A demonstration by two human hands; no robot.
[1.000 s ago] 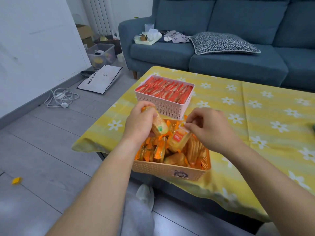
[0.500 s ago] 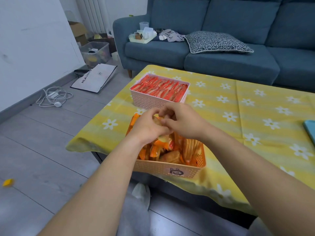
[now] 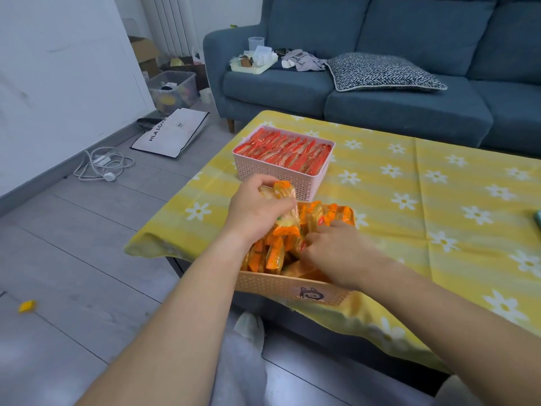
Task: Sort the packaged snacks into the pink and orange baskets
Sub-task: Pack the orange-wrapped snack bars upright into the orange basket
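Since a moment ago, my right hand point(image 3: 336, 253) dropped into the orange basket point(image 3: 281, 285), fingers curled among packets; grasp unclear. My left hand point(image 3: 257, 209) clutches an orange packet point(image 3: 285, 200); best to slot it upright.

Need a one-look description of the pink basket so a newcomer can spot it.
Start at the yellow daisy-print tablecloth in front of the blue sofa. The pink basket sits near its far left corner, just beyond the orange basket where both hands work. Only it is pale pink and holds neat rows of red packets.

light: soft, even, indoor | shadows: faint | edges: wide-angle bowing | blur: slight
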